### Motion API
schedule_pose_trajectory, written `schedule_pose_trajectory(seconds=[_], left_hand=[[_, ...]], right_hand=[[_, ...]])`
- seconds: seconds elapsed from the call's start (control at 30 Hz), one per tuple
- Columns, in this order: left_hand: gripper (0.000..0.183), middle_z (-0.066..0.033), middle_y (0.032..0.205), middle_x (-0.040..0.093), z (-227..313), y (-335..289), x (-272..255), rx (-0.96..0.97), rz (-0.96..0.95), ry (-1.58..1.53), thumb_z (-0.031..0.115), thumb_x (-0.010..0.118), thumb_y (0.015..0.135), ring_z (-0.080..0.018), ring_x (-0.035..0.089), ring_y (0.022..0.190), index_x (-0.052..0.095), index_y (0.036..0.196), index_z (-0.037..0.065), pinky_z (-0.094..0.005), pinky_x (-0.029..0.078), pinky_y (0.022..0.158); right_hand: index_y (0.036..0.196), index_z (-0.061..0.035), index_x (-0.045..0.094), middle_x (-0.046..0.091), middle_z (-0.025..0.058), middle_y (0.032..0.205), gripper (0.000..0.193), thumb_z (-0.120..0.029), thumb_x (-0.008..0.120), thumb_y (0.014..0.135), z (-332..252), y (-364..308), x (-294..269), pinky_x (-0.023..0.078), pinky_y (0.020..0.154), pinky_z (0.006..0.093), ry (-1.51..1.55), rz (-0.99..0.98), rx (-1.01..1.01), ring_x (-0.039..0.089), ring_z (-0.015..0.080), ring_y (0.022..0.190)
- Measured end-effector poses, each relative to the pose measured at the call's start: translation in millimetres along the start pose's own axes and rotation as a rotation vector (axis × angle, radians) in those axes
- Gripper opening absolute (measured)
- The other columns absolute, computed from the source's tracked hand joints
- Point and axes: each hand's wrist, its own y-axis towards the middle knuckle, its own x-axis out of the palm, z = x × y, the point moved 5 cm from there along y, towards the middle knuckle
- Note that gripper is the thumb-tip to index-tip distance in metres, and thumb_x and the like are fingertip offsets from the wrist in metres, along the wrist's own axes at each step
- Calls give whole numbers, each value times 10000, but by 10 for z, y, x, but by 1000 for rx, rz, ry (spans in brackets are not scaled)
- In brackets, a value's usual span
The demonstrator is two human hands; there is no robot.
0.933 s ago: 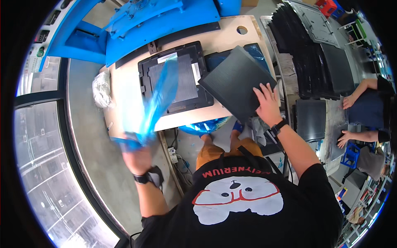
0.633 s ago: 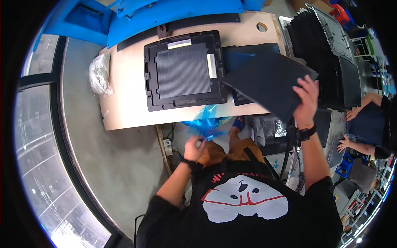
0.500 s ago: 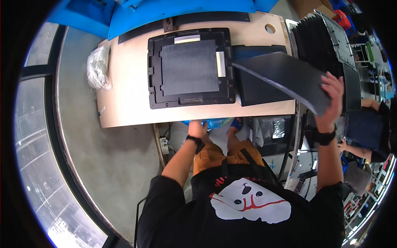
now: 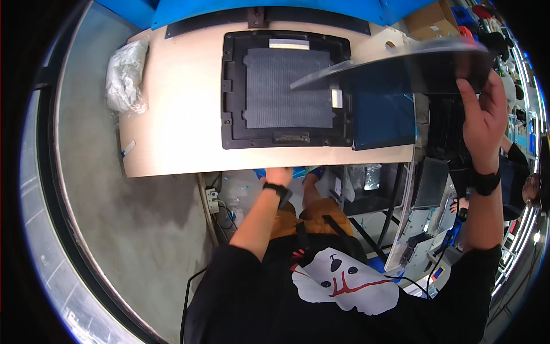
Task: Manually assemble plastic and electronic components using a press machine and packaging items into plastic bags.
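My right hand (image 4: 486, 120) is raised past the table's right end, gripping a thin dark panel (image 4: 424, 66) by its right side. The panel is tilted and blurred by motion. Its left tip overlaps a black tray-like frame (image 4: 232, 135) lying on the table, which has a ribbed dark grey sheet (image 4: 286, 94) in its middle. Two pale strips lie beside that sheet. At the table's front edge is my left hand (image 4: 279, 175), near blue plastic below; its fingers are mostly hidden. A second dark flat panel (image 4: 381, 126) rests right of the frame, partly under the raised panel.
Crumpled clear plastic wrapping (image 4: 126, 77) lies on the left of the wooden table (image 4: 177, 126). A blue structure (image 4: 200, 10) with a dark bar stands along the back. Dark stacked parts (image 4: 438, 123) are at the right. Another person's hand (image 4: 460, 204) shows beyond my right arm.
My right hand has lifted the panel up and away, turning it more edge-on. The view has shifted a little. My left hand stays by the front edge.
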Motion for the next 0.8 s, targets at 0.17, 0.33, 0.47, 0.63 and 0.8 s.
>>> schedule_pose_trajectory(seconds=[0.17, 0.33, 0.47, 0.63, 0.8], left_hand=[[150, -125, 798, 671, 81, -762, -608, -200, -193, -447, 120, 639, 875, -248, 649, 691, 649, 986, 19, -332, 514, 671], [145, -121, 908, 660, 354, -887, -1632, -92, -206, -512, 98, 609, 900, -188, 644, 808, 643, 999, -3, -308, 516, 727], [148, -75, 908, 656, 249, -754, -1982, -109, -103, -430, 93, 608, 906, -144, 609, 786, 641, 1025, 11, -279, 494, 707], [160, -29, 893, 655, 86, -806, -2106, -186, 2, -410, 103, 618, 915, -87, 573, 760, 632, 1050, 18, -244, 476, 685], [159, -68, 902, 659, 48, -840, -2054, -248, 42, -412, 103, 616, 905, -138, 601, 775, 640, 1041, 24, -272, 489, 696]], right_hand=[[1255, -4, 526, 616, 76, 1141, 374, -40, 632, 899, -228, 334, 375, 445, 912, 254, -89, -199, 55, 578, 130, 1034], [1202, -18, 551, 622, 106, 1091, 341, -107, 633, 883, -78, 595, 1129, 460, 906, 312, 55, -498, 126, 592, 213, 1021], [1264, -31, 527, 613, 126, 1182, 387, -131, 625, 903, 128, 786, 1707, 435, 961, 330, -28, -656, 166, 570, 234, 1107], [1285, -36, 524, 602, 157, 1222, 407, -159, 609, 907, 516, 921, 2303, 429, 993, 378, -132, -788, 262, 559, 312, 1134], [1300, -45, 519, 587, 156, 1261, 432, -177, 621, 902, 703, 986, 2567, 414, 1025, 375, -77, -865, 305, 545, 301, 1177]])
